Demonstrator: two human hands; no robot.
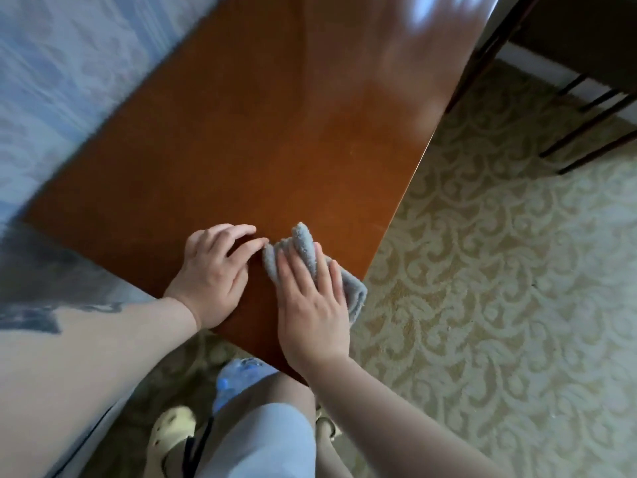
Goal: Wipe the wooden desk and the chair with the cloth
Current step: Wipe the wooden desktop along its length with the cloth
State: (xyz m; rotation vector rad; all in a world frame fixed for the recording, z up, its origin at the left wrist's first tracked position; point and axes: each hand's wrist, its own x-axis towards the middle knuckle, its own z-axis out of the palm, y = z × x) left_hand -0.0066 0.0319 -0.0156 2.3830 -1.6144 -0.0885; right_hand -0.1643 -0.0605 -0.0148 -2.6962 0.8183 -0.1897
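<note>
On desk point(241, 139): right hand point(312, 315) presses cloth point(303, 250).

Cloth point(310, 260) on desk point(258, 132) near its right edge, under right hand point(312, 308); left hand point(213, 274) just left, carpet point(499, 270) to right.

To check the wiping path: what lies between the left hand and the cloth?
Head view: only a narrow strip of bare wooden desk separates the left hand from the cloth.

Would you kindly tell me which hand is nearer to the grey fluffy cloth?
Right. The right hand presses flat on the grey fluffy cloth; the left hand rests on the wooden desk beside it.
</note>
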